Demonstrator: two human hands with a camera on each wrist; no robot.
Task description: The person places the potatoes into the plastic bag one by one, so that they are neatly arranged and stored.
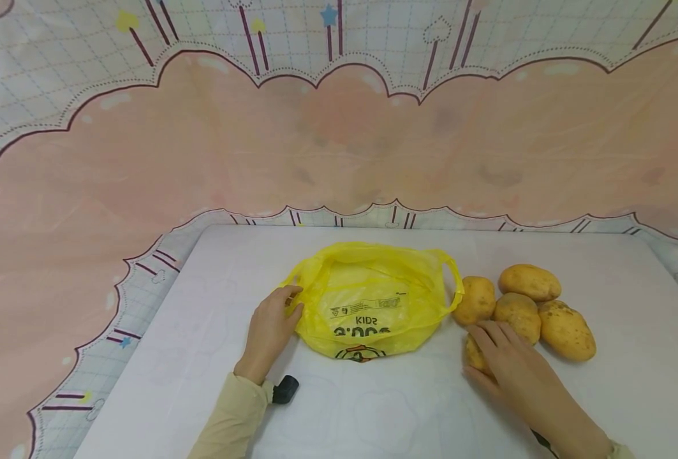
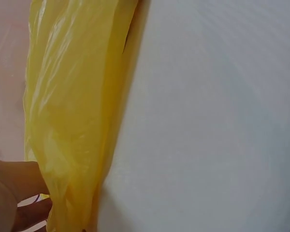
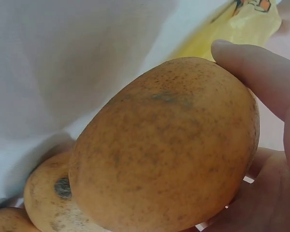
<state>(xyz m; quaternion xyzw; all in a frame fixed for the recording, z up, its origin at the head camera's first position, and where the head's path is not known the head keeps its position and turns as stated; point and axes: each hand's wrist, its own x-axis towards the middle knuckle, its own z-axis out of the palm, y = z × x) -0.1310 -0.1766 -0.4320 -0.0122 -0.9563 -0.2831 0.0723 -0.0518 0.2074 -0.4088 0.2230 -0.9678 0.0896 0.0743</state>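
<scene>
A yellow plastic bag (image 1: 367,306) lies at the middle of the table, its mouth spread and printed letters upside down inside. My left hand (image 1: 272,328) grips the bag's left edge near the handle. In the left wrist view, the fingers (image 2: 26,180) are at the bunched yellow plastic (image 2: 70,116). To the right of the bag, my right hand (image 1: 508,363) grips a potato (image 3: 164,145), with thumb and fingers round it. Several other potatoes (image 1: 529,282) sit close together just beyond that hand. The bag's right handle loop (image 1: 456,280) reaches beside the nearest of them.
The white table (image 1: 339,408) carries the bag and potatoes. A pink curtain with a cloud pattern (image 1: 339,146) hangs behind its far edge and along the left side. A black device (image 1: 285,389) is at the left wrist.
</scene>
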